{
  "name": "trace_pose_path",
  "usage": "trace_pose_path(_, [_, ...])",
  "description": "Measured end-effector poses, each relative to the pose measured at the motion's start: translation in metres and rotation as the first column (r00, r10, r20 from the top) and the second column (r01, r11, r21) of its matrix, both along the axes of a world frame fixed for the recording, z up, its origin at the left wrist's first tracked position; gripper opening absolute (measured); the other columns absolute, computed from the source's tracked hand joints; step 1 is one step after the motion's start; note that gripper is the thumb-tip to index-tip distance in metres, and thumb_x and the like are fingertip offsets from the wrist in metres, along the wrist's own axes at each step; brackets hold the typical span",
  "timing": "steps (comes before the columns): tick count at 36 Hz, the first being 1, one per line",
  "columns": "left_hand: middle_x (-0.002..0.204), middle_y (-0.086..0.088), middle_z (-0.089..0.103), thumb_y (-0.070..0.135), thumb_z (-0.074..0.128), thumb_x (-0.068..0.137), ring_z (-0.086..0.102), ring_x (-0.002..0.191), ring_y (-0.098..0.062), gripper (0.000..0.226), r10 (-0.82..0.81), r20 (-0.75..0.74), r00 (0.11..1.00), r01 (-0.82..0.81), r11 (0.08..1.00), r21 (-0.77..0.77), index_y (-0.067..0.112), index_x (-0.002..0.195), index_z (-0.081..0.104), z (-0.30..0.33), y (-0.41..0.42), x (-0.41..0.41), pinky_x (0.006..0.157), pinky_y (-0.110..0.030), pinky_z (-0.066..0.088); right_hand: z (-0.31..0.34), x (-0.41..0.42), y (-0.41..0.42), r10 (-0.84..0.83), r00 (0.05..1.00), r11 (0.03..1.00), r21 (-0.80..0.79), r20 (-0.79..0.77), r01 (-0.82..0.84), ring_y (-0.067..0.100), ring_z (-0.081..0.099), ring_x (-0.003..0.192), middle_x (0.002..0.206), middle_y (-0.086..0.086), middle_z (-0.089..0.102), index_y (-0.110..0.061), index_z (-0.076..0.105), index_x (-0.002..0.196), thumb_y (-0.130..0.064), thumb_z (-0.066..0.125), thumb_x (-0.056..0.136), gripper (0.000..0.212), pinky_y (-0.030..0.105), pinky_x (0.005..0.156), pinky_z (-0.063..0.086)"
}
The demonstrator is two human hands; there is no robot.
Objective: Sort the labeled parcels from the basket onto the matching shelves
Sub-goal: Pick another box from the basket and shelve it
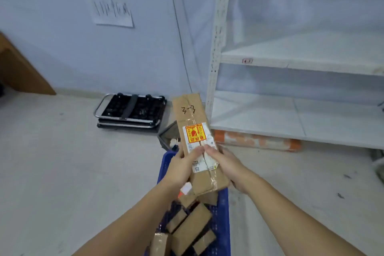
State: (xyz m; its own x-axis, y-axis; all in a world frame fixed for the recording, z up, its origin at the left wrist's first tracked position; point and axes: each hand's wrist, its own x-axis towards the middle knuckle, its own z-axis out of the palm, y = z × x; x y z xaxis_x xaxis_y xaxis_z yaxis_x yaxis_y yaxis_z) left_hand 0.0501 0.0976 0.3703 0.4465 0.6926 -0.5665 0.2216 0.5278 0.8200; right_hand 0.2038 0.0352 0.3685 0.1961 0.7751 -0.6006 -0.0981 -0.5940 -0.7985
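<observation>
- A pale floor [62, 172] is meeting a light blue wall [62, 52], with a sheet of paper [113, 13] stuck on the wall.
- A white shelf unit [291, 64] is standing at the right; a small tag [247, 60] is sitting on the front edge of one shelf, its writing too blurred to read.
- A folded black trolley [131, 111] is lying on the floor by the wall, and an orange-and-white roll [257, 141] is lying under the lowest shelf.
- A blue basket [223, 224] is sitting on the floor below the arms, holding several brown parcels [191, 228].
- Both hands are holding one long parcel [195, 131] above the basket, tilted, its far end pointing toward the shelves; "3-3" is handwritten on it, and a red-and-yellow sticker [195, 133] is showing.
- The left hand [182, 168] is gripping the parcel's left side, thumb on top.
- The right hand [228, 164] is clamped on the right side, fingers wrapped underneath.
</observation>
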Motion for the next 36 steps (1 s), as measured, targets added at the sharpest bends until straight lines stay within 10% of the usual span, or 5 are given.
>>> trace_pose_path(6, [0.111, 0.006, 0.079, 0.044, 0.076, 0.09, 0.078, 0.097, -0.015, 0.048, -0.141, 0.087, 0.986, 0.121, 0.973, 0.198, 0.03, 0.134, 0.062, 0.125, 0.026, 0.019, 0.095, -0.043, 0.06, 0.144, 0.002, -0.001, -0.143, 0.964, 0.98, 0.166, 0.222, 0.107, 0.006, 0.074, 0.095, 0.1, -0.017, 0.077, -0.044, 0.06, 0.126, -0.057, 0.053, 0.101, 0.029, 0.026, 0.079, 0.056])
trace_pose_path(18, [0.116, 0.018, 0.076, 0.048, 0.077, 0.089, 0.074, 0.099, -0.003, 0.051, -0.588, 0.213, 0.78, 0.345, 0.69, 0.637, 0.04, 0.136, 0.06, 0.368, -0.029, 0.043, 0.086, -0.025, 0.061, 0.368, -0.013, -0.106, -0.586, 0.734, 0.765, 0.533, 0.342, 0.362, 0.009, 0.071, 0.111, 0.114, -0.015, 0.076, -0.054, 0.065, 0.111, -0.057, 0.048, 0.103, 0.019, 0.036, 0.1, 0.054])
trace_pose_path(36, [0.117, 0.019, 0.075, 0.062, 0.077, 0.082, 0.072, 0.11, -0.01, 0.059, -0.855, 0.172, 0.49, 0.376, 0.385, 0.843, 0.052, 0.136, 0.056, 0.52, -0.234, 0.093, 0.103, -0.043, 0.056, 0.52, -0.024, -0.35, -0.78, 0.464, 0.587, 0.75, 0.421, 0.305, -0.015, 0.068, 0.088, 0.107, -0.018, 0.071, -0.037, 0.059, 0.129, -0.043, 0.043, 0.109, 0.026, 0.005, 0.064, 0.05])
